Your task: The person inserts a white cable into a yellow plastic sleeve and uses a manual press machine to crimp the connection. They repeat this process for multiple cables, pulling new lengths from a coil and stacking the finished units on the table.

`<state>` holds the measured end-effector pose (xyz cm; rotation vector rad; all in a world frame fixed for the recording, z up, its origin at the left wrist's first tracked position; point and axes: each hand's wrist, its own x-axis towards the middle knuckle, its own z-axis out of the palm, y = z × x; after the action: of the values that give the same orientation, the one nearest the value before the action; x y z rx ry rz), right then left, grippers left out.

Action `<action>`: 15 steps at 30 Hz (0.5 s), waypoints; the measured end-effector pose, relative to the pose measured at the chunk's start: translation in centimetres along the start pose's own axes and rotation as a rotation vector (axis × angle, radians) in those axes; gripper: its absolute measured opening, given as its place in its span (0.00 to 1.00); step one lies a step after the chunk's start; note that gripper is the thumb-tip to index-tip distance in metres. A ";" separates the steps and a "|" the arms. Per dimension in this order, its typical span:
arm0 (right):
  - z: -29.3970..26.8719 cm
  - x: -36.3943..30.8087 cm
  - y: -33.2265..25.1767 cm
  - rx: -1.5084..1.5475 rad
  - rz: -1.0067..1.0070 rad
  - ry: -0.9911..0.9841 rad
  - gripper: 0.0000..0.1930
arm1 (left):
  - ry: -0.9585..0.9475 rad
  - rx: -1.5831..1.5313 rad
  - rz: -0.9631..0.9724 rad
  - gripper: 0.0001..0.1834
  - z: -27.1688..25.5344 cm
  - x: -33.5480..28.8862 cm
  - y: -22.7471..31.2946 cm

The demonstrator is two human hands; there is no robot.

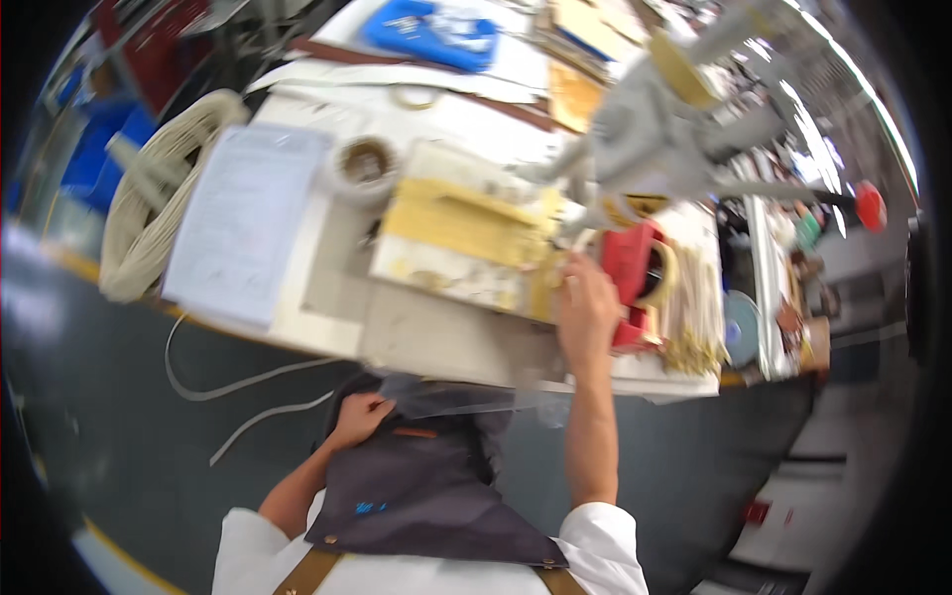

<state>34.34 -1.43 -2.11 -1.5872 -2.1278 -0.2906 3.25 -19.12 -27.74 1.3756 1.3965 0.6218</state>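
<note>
My right hand (587,309) reaches over the bench, its fingers bent down at the right end of a white board (446,283) covered partly with yellow tape (451,223). Blur hides what is between those fingers, if anything. Just right of it stands a red tape dispenser (627,263) with a roll of cream tape (662,276). My left hand (359,418) is low, in front of the bench's near edge, fingers curled by the dark apron (426,486). A thin clear strip (456,402) runs rightward from near it; whether the hand grips the strip is unclear.
A grey machine (654,129) with a red knob (870,205) overhangs the board. On the left lie a paper sheet (248,213) and a coil of pale cord (164,198). A tape roll (365,167), a blue tray (431,35) and a bundle of pale strips (694,307) surround the work area.
</note>
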 end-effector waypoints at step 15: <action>-14.7 -6.6 11.0 0.165 0.355 0.818 0.07 | 0.508 -0.773 -0.640 0.11 -6.5 0.7 -11.9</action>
<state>49.71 -9.98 6.26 -1.3835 -1.2005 -0.5181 -7.19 -19.04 -36.40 0.1327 1.6215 0.9642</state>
